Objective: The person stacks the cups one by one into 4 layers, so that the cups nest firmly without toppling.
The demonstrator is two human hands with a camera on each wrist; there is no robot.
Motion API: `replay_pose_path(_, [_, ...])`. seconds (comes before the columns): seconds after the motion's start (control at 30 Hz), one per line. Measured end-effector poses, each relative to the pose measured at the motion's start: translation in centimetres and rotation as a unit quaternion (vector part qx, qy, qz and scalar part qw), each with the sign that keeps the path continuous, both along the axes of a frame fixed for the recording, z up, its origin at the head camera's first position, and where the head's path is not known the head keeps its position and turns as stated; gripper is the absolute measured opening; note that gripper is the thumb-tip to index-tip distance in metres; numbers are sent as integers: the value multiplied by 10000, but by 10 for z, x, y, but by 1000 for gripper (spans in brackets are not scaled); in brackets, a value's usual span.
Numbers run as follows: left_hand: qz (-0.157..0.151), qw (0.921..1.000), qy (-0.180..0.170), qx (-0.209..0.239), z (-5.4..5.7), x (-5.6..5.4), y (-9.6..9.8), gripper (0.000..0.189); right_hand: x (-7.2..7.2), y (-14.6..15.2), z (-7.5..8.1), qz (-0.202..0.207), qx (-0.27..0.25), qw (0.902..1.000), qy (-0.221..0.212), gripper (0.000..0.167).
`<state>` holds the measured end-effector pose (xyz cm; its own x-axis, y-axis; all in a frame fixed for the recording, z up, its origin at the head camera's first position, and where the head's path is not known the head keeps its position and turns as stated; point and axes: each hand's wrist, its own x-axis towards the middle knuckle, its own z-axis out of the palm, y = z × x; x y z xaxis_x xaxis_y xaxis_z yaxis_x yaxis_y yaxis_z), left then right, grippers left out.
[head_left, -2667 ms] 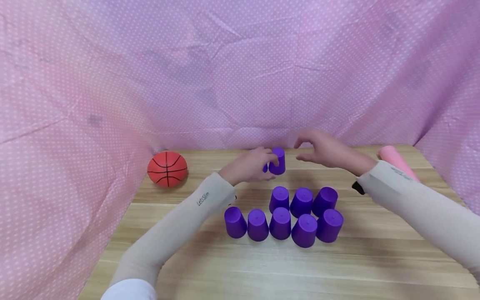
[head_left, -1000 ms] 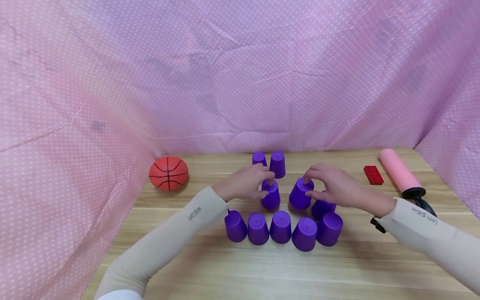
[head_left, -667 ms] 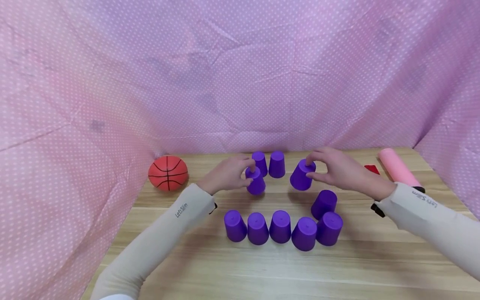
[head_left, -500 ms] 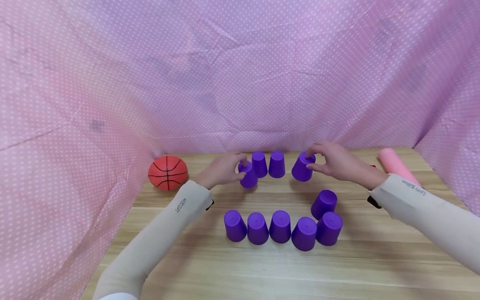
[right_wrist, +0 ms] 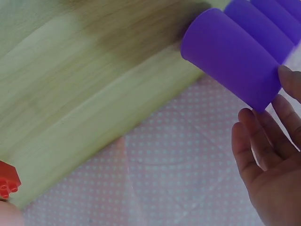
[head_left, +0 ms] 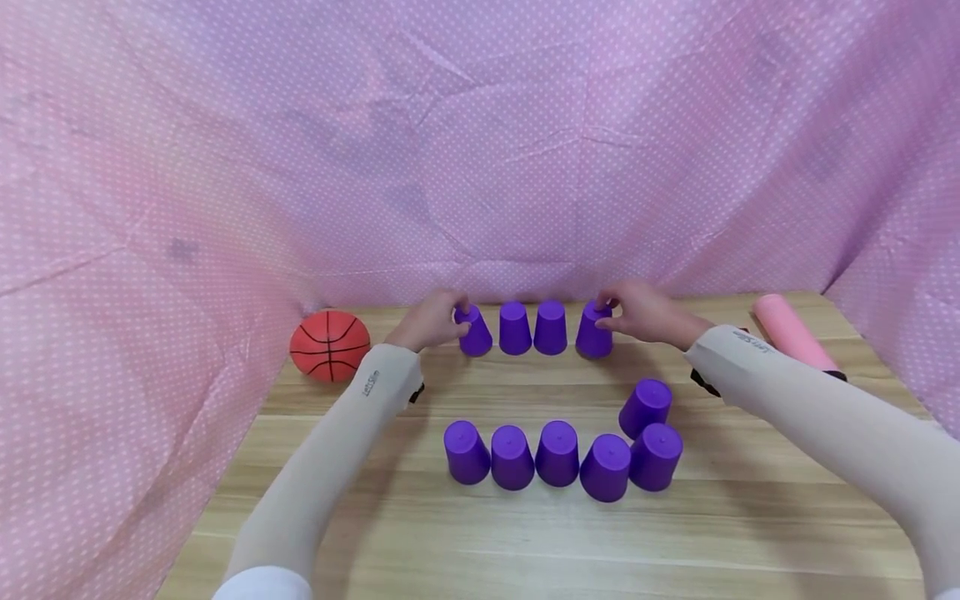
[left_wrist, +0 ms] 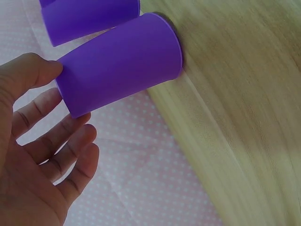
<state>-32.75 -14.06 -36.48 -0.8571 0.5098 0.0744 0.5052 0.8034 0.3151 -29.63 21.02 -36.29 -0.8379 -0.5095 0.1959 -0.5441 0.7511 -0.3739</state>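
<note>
In the head view, my left hand (head_left: 433, 320) pinches the narrow top end of an upside-down purple cup (head_left: 477, 337) at the left of the back row. My right hand (head_left: 647, 313) pinches another purple cup (head_left: 592, 340) at that row's right end. Two more upside-down cups stand between them, a left one (head_left: 514, 329) and a right one (head_left: 551, 329). The left wrist view has thumb and forefinger at the base edge of the held cup (left_wrist: 122, 66), its rim close to the wood. Likewise, the right wrist view shows thumb and fingers at the base edge of its cup (right_wrist: 230, 56).
Nearer the person, several upside-down purple cups form a front row (head_left: 557, 457), with one cup (head_left: 647, 407) behind its right end. A red ball (head_left: 330, 346) with black lines lies left; a pink cylinder (head_left: 795, 333) lies right. A red toy brick (right_wrist: 8, 180) sits near the table's back edge.
Both hands have taken cups from the middle group and moved them to the back row, the left one going left and back, the right one back. One middle cup stays.
</note>
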Motion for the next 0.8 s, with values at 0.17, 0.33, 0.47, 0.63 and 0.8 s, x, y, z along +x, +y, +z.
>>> replay_pose_path(0.17, [82,9999,-95,-108,-2,-5,5,18,-6,-6,-5,-33,155,9998,-70,23])
replay_pose_path(0.33, [127,9998,-139,-53,-5,-8,9,18,-11,-7,-7,-110,186,9998,-43,23])
replay_pose_path(0.47, [38,9999,-148,37,-5,-9,10,18,-12,-7,-7,-120,235,9996,-51,23])
replay_pose_path(0.63, [-39,9999,-148,79,-7,-9,10,17,-11,-8,-7,-136,256,9996,-68,25])
replay_pose_path(0.8, [-145,9996,-154,174,-7,-7,7,19,-6,-6,-6,4,184,9998,57,27])
